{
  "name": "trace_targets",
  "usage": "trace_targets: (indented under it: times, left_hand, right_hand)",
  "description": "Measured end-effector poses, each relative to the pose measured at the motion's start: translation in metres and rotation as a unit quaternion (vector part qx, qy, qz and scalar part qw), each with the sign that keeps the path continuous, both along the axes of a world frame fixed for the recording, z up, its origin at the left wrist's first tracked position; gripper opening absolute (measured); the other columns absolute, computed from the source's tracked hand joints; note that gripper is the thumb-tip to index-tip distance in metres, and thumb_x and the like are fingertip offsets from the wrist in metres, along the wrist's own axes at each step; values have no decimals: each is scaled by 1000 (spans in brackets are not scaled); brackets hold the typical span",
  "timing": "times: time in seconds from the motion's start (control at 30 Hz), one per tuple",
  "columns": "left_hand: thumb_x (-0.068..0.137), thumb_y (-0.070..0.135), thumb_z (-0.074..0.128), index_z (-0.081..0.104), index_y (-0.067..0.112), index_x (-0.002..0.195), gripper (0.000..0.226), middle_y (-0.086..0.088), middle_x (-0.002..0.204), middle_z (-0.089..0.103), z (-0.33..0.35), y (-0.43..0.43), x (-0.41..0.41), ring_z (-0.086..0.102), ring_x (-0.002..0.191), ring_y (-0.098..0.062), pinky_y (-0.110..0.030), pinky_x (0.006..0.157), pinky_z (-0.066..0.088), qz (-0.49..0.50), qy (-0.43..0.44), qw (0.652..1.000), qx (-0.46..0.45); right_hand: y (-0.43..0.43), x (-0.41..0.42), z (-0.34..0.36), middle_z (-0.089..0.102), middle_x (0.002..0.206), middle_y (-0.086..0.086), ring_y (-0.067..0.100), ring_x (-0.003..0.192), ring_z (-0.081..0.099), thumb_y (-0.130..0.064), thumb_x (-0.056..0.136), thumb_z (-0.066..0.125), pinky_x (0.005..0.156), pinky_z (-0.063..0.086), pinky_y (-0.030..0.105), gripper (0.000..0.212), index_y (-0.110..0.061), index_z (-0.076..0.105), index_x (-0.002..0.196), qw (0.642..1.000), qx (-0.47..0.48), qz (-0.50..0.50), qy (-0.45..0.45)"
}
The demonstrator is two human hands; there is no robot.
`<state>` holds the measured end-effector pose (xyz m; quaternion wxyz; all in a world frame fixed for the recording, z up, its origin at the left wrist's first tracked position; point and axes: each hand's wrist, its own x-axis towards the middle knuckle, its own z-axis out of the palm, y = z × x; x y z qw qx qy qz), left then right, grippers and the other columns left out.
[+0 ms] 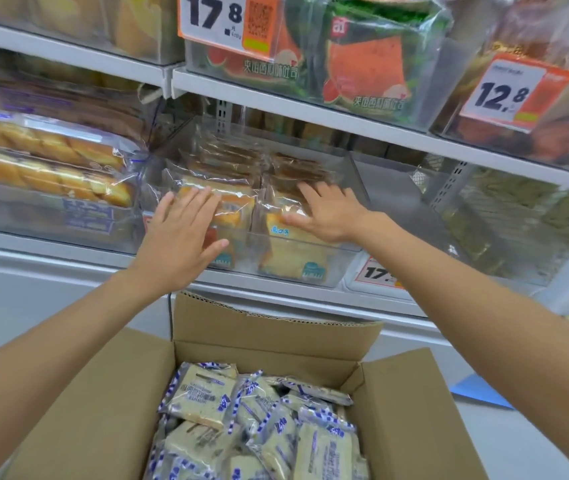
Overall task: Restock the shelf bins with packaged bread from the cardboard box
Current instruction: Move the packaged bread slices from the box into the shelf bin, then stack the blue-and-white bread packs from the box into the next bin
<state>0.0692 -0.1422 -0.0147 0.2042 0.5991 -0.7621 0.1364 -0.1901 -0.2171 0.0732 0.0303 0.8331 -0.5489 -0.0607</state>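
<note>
An open cardboard box (411,420) sits below me, filled with several blue-and-white bread packs (203,396). Straight ahead on the middle shelf stands a clear plastic bin (338,271) holding two rows of clear-wrapped bread packs (241,206). My left hand (182,237) lies flat with straight fingers on the front pack of the left row. My right hand (324,213) rests with spread fingers on the front pack of the right row. Neither hand grips anything.
Left of the bin lie long bread loaves (44,161) in clear bags. The bin to the right (400,199) holds nothing I can see. The shelf above carries watermelon toast packs (366,64) and price tags (227,22). A shelf rail (68,258) runs just under my hands.
</note>
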Motion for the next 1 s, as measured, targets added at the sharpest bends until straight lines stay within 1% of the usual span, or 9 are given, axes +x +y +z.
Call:
trace_targets:
  times: [0.13, 0.27, 0.37, 0.47, 0.6, 0.73, 0.87, 0.93, 1.0]
  left_hand:
    - [90, 64, 21, 25, 14, 152, 80, -6, 159, 27, 2, 0, -3, 19, 149, -22, -47, 121, 7, 2, 1, 1000, 13]
    - [89, 64, 40, 40, 17, 145, 73, -4, 156, 33, 22, -3, -12, 23, 146, -21, -49, 121, 8, 34, 50, 997, 57]
    - [87, 44, 56, 50, 13, 135, 57, -7, 146, 45, 48, 13, -41, 34, 139, -25, -47, 116, 21, 31, 115, 993, 11]
    - [83, 17, 60, 60, 12, 115, 33, -6, 119, 59, 49, 55, -75, 48, 114, -25, -38, 93, 38, -11, 213, 976, -47]
    - [85, 13, 59, 58, 25, 101, 19, 2, 109, 58, 0, 106, -99, 55, 91, -11, -31, 80, 45, -1, 373, 913, 166]
    - [87, 6, 59, 61, 25, 99, 23, 2, 113, 63, -72, 142, -91, 61, 88, -12, -27, 71, 51, 35, 388, 862, 324]
    - [86, 1, 56, 67, 14, 100, 22, 4, 109, 63, -106, 153, -94, 54, 76, -7, -17, 61, 39, 71, 387, 837, 381]
    - [88, 1, 54, 68, 8, 99, 20, 6, 101, 63, -111, 151, -102, 56, 79, -10, -15, 62, 41, 65, 385, 832, 394]
    - [88, 1, 54, 68, 5, 99, 18, 5, 102, 63, -114, 151, -106, 58, 79, -10, -15, 59, 42, 58, 385, 827, 405]
  right_hand:
    - [7, 1, -17, 12, 162, 4, 27, 148, 14, -73, 91, 12, 116, 11, 51, 76, -31, 4, 155, 1000, 9, 0, -26]
    - [11, 1, -13, 11, 162, 7, 28, 149, 11, -70, 93, 17, 118, 7, 49, 75, -29, 7, 155, 999, 11, -2, -45]
    - [40, 2, -10, 40, 147, 12, 31, 135, 36, -47, 100, 38, 112, 27, 45, 55, -19, 38, 146, 985, -108, 66, -119]
    - [85, -8, -24, 66, 108, 7, 25, 100, 57, -15, 94, 49, 84, 47, 41, 24, -10, 66, 110, 949, -163, 95, -254]
    - [140, -44, -77, 70, 101, 0, 18, 86, 61, -14, 93, 50, 77, 50, 34, 21, -17, 70, 99, 970, 28, 48, -235]
    - [179, -95, -165, 69, 110, -2, 11, 93, 60, -17, 95, 54, 89, 50, 29, 20, -18, 69, 108, 964, 201, -20, -173]
    - [189, -113, -222, 64, 106, 0, 21, 101, 62, -21, 91, 56, 81, 48, 29, 26, -20, 66, 115, 953, 280, -68, -88]
    - [195, -111, -239, 60, 111, 1, 21, 107, 58, -36, 87, 63, 83, 46, 29, 40, -21, 59, 124, 942, 316, -76, -85]
    - [209, -111, -258, 47, 139, 7, 24, 130, 43, -55, 77, 71, 102, 43, 38, 80, -18, 42, 142, 930, 361, -53, -36]
